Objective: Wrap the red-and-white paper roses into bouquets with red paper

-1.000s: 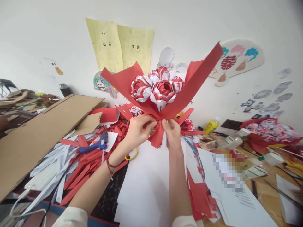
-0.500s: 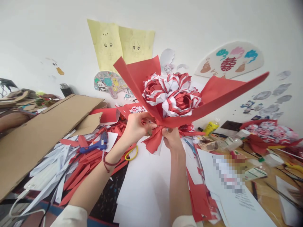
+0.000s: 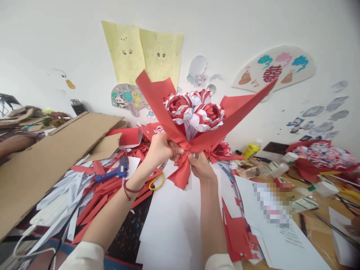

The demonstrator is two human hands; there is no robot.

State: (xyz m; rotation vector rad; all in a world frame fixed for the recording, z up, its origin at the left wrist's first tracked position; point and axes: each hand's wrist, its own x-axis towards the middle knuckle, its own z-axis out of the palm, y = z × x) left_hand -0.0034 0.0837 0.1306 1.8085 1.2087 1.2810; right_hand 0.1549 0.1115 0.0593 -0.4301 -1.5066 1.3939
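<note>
At the pinched waist of the bouquet [image 3: 194, 114], I see the left hand [image 3: 164, 146] and the right hand [image 3: 203, 165] close together, each gripping the gathered red wrapping [image 3: 174, 127] from its own side. Such a grip seems chosen to hold the folds tight while the flower heads stand upright and uncrushed above. The short tail of wrapping [image 3: 181, 174] fans out below the bouquet's waist, over white sheets [image 3: 171, 221] that give a plain ground nearer me. Left of the bouquet, a blue glue gun [image 3: 112, 173] lies on paper strips [image 3: 95, 208], probably put there for easy reach. Well right of the bouquet, another wrapped bunch [image 3: 323, 154] rests on the cluttered tabletop [image 3: 313, 237].

A thin strand seems to cross the bouquet's waist; I can't make out whether it is thread or wire, or who pinches its ends, since fingertips and folds cover it. The stems' lower part is hidden too. Behind the bouquet, more red-and-white paper flowers [image 3: 225, 148] show only partly. Far left of it, another person's forearm [image 3: 17, 144] is cut off by the edge, and a patch [image 3: 271, 206] to its right is pixelated.
</note>
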